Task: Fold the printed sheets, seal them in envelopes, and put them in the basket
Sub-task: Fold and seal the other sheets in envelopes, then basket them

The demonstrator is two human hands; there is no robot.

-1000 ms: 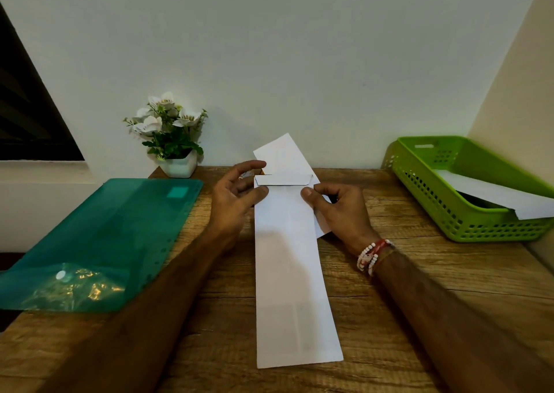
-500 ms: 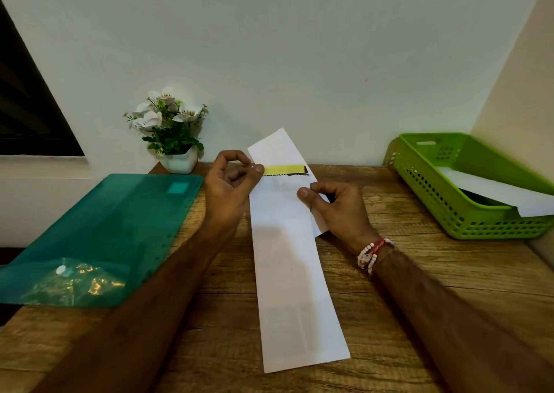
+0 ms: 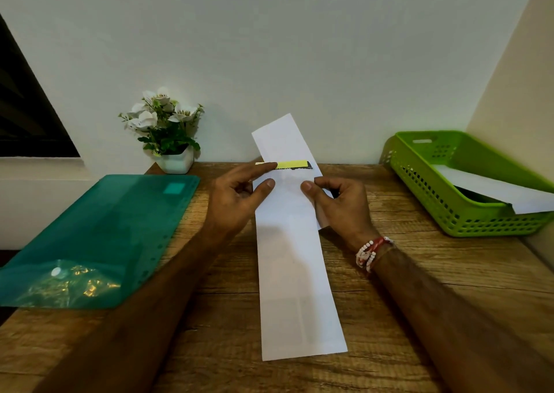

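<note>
A long white envelope [image 3: 295, 272] lies lengthwise on the wooden table [image 3: 419, 287], its far end lifted toward the wall. Its flap is turned up, showing a yellow adhesive strip [image 3: 292, 164] with a dark edge. A folded white sheet [image 3: 281, 136] sticks out past the envelope's mouth. My left hand [image 3: 236, 198] pinches the envelope's left edge, forefinger reaching onto the strip. My right hand [image 3: 338, 204] grips the right edge with its thumb on top. The green basket [image 3: 449, 216] stands at the right with a white envelope [image 3: 497, 192] in it.
A teal plastic folder [image 3: 99, 234] lies on the left of the table, overhanging the edge, with a crumpled clear wrapper [image 3: 69, 281] on its near end. A small white pot of artificial flowers [image 3: 168, 135] stands at the back against the wall.
The flap was opened upward, exposing the yellow strip. My left forefinger moved onto the strip, and the envelope's far end lifted and shifted slightly.
</note>
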